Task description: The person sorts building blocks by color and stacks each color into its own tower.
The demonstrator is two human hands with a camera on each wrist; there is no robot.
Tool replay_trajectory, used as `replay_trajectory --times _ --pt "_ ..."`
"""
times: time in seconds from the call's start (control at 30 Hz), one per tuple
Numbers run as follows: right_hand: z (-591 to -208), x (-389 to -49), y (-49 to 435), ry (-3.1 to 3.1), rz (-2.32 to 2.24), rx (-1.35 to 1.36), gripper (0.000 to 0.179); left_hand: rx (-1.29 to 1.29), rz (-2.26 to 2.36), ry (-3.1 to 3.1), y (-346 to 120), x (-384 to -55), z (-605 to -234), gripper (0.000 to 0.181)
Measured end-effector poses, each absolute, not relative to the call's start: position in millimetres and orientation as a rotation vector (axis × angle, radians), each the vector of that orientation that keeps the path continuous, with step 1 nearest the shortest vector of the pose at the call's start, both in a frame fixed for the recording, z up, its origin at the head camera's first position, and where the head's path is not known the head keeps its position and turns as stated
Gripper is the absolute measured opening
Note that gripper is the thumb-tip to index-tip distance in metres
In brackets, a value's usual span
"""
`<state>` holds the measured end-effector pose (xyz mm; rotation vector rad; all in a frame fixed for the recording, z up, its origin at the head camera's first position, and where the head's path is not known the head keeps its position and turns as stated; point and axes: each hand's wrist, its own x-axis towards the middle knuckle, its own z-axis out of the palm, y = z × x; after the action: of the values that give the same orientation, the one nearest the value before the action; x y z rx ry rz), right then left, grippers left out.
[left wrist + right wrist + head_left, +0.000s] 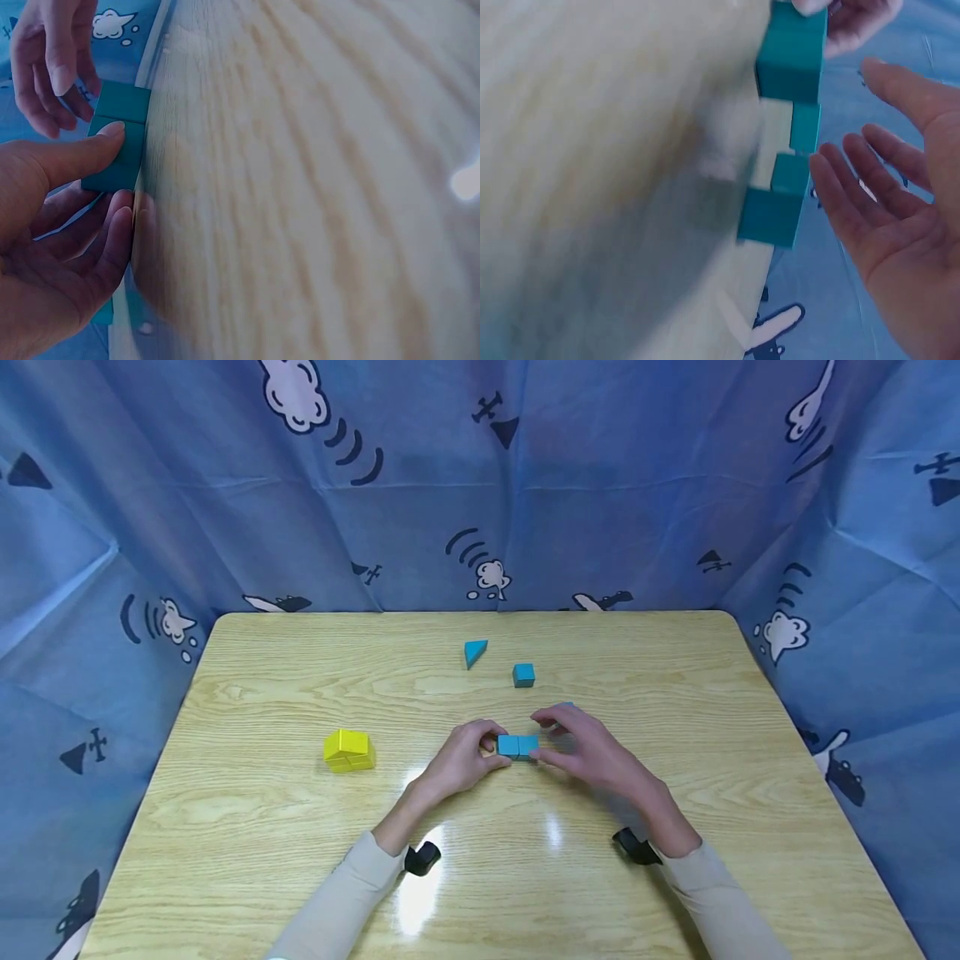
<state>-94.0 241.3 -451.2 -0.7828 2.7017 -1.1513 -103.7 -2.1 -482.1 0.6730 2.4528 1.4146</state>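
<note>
As you look down from the head view, your left hand (459,762) pinches the near-left end of a pair of teal blocks (518,746) set side by side on the counter (247,827), while your right hand (588,752) hovers at their right end with fingers relaxed. A third teal piece (564,705) peeks out behind that hand. A teal cube (523,675) and a teal wedge (475,652) lie well apart farther back, and a yellow block cluster (349,750) sits off to the left — seemingly already assembled.

From the left wrist, your thumb (82,154) presses the blocks' (120,135) face, fingers curled beneath — a grip grasping the pair.

From the right wrist, your palm (900,225) is released, close beside the teal blocks (791,52) but holding nothing.

By my judgement, the teal build is just started: two pieces joined, loose ones left to add.
</note>
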Motion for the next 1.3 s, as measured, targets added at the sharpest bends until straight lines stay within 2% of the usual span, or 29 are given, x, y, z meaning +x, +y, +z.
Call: replay_trajectory --times 0.33,0.73,1.3 --pt "-450 -109 261 2.872 -1.152 -0.845 0.034 0.686 1.417 2.454 -1 -105 -482 0.033" --pt "-458 -120 272 2.847 -1.051 -0.625 0.042 0.666 1.411 2.446 -1 -104 -483 0.034" --pt "-466 -123 271 2.803 -1.051 -0.606 0.037 0.655 1.397 2.452 -3 -105 -482 0.034"
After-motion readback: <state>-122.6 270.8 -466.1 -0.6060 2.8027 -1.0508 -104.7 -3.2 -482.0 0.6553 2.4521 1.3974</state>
